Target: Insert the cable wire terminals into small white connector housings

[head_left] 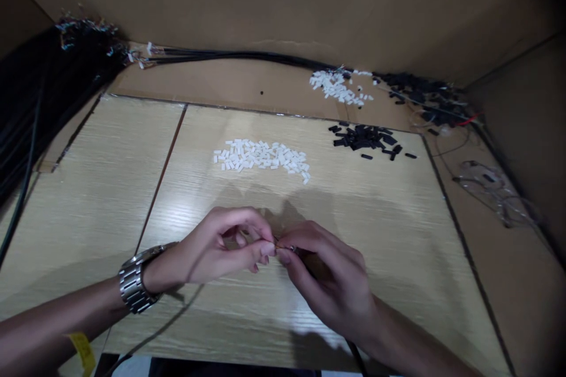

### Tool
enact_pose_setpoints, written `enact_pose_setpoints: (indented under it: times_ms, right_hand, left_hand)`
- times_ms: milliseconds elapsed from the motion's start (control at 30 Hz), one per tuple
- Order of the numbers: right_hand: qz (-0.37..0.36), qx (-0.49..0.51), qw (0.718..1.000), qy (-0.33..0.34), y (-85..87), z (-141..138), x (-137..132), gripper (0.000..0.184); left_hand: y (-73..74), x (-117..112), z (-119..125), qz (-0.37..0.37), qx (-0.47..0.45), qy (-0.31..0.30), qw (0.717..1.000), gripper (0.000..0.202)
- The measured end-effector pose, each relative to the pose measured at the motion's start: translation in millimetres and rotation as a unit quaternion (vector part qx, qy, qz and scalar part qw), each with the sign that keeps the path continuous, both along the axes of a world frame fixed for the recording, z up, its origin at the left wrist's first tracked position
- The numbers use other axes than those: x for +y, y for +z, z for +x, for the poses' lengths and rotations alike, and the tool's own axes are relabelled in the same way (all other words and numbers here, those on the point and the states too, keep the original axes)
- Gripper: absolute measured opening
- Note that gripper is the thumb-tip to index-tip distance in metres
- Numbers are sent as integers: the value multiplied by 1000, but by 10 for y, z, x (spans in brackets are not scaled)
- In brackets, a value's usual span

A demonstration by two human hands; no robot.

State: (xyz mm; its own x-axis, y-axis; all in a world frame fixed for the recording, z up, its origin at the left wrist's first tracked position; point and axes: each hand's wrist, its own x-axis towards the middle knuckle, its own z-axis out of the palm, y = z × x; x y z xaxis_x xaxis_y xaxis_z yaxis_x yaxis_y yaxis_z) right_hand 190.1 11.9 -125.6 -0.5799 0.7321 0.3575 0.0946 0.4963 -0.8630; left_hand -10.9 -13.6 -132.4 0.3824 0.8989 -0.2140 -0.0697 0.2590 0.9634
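My left hand (221, 247) and my right hand (327, 283) meet fingertip to fingertip above the wooden table (389, 235), both pinched on a small part (283, 245) at the end of a thin black cable. The cable seems to run down under my right palm to the table's front edge (356, 353). The part itself is too small to make out. A metal watch (135, 283) sits on my left wrist. Just beyond my hands lies a pile of small white plastic pieces (263, 156).
A heap of small black pieces (367, 138) lies at the right rear of the table. Further back are more white pieces (338, 87) and black pieces (420, 91). A thick bundle of black cables (53, 82) fills the left rear. Cardboard walls enclose the space.
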Motion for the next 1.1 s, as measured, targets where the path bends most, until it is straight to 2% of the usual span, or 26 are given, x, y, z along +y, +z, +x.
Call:
enact_pose_setpoints:
  times_ms: [133,300,367,500,667,700,767,833,900,967,1100]
  right_hand:
    - [-6,-1,999,32,40,-3,19,26]
    - [-137,30,988,56,79,-18,11,19]
    - [-221,57,972,58,74,-18,-8,16]
    - [-379,82,918,78,66,-15,-13,9]
    - [-476,90,871,80,61,-39,37,13]
    - [-473,88,874,74,58,-44,40,12]
    - [-401,74,912,43,54,-52,33,7]
    - [-257,42,965,7,60,-50,16,3]
    - [-117,-1,993,-7,72,-37,-5,7]
    - [-27,-34,999,-7,80,-16,-22,9]
    - [82,-76,994,-21,74,29,-29,14]
  left_hand:
    - [-3,15,-6,-27,-57,12,998,12]
    - [5,31,1,-38,-77,27,996,11]
    - [-4,29,-5,-40,-77,27,996,11]
    - [-22,29,-20,-32,-71,26,997,11]
    - [-17,26,-16,-11,-53,32,998,11]
    - [-14,24,-15,-8,-50,32,998,10]
    - [-5,24,-18,-7,-47,26,999,8]
    - [8,35,-28,-12,-48,13,999,7]
    - [23,58,-42,-24,-62,-7,998,10]
    - [34,87,-59,-45,-88,-32,995,16]
    - [35,135,-88,-95,-131,-60,985,21]
